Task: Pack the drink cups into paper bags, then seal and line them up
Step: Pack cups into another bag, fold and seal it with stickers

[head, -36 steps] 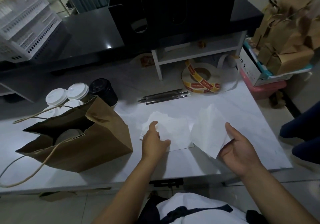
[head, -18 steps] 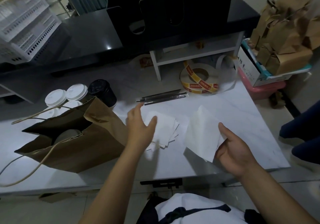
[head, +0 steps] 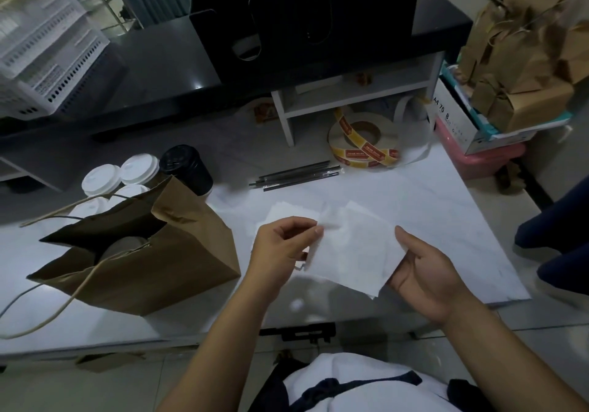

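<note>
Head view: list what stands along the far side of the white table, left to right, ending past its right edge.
white-lidded cups → black-lidded cup → straws → sticker roll → cardboard box

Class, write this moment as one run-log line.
left hand: pinches napkin edge | right hand: holds same napkin | paper bag: open, unsealed

The white cardboard box at the counter's right edge shows "A4 70 8" in dark print on its side; the sticker roll carries red labels with lettering too small to read.
</note>
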